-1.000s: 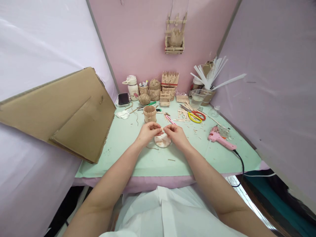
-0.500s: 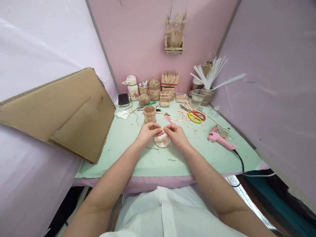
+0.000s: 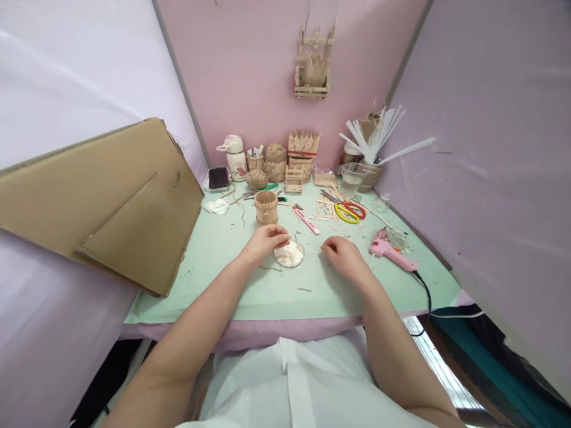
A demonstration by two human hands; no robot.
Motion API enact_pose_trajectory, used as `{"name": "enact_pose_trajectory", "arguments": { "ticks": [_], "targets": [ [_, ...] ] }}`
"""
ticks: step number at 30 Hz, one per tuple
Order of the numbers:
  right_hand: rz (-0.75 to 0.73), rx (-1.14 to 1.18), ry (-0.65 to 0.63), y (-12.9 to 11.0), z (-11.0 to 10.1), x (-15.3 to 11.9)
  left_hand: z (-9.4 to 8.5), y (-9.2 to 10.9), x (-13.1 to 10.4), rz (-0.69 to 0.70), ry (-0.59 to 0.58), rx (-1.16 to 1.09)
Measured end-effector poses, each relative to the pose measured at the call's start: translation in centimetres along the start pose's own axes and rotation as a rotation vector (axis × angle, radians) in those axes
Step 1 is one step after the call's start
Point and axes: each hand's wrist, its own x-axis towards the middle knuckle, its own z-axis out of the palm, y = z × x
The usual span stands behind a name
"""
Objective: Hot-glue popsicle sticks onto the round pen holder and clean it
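Observation:
Over the left rim of a small round white dish (image 3: 289, 254), my left hand (image 3: 264, 242) is closed in a pinch; what sits between its fingertips is too small to name. The dish holds pale flat bits. To the right of the dish, my right hand (image 3: 343, 255) hovers low over the table, fingers curled together, and I cannot make out anything in them. Just beyond my left hand stands a little wooden-stick cup (image 3: 266, 207). A pink craft knife (image 3: 307, 221) lies behind the dish, between the hands.
A pink glue gun (image 3: 392, 252) with a black cord lies at right. Scissors (image 3: 347, 212) rest among stick scraps. Along the back stand a bottle (image 3: 235, 159), a twine ball (image 3: 257, 179) and a clear cup of liquid (image 3: 351, 179). Cardboard (image 3: 134, 220) leans at left.
My right hand has drawn away from my left and moved right, off the dish. My left hand stays pinched above the dish. The whole view has shifted slightly.

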Motion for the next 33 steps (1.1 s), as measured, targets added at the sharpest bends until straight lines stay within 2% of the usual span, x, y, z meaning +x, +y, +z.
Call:
{"name": "enact_pose_trajectory", "arguments": {
  "ticks": [4, 8, 12, 16, 20, 22, 25, 29, 33],
  "targets": [
    [0.002, -0.109, 0.000, 0.7, 1.5, 0.0, 0.0, -0.1, 0.1, -0.011, 0.007, -0.002],
    [-0.006, -0.149, 0.019, 0.9, 1.2, -0.1, 0.0, -0.1, 0.0, -0.018, 0.009, -0.011],
    [0.029, -0.133, 0.133, 1.8, -1.4, -0.5, 0.1, 0.1, -0.2, -0.047, 0.019, -0.022],
    [0.170, -0.258, 0.298, 5.3, -5.2, -1.3, 0.1, 0.4, -0.4, -0.062, 0.025, -0.029],
    [0.292, -0.495, 0.217, 10.0, -7.3, -2.2, 0.0, 0.5, -0.3, -0.057, 0.016, -0.021],
    [0.345, -0.539, 0.177, 11.6, -7.5, -2.5, 0.0, 0.5, -0.2, -0.066, 0.009, -0.027],
    [0.372, -0.528, 0.154, 12.6, -6.9, -2.4, -0.1, 0.5, -0.2, -0.073, 0.002, -0.050],
    [0.373, -0.452, 0.207, 12.6, -6.0, -1.9, -0.2, 0.6, -0.4, -0.056, 0.005, -0.079],
    [0.300, -0.300, 0.281, 11.8, -6.1, -1.8, -0.5, 0.6, -0.3, -0.052, 0.016, -0.136]
  ]
}}
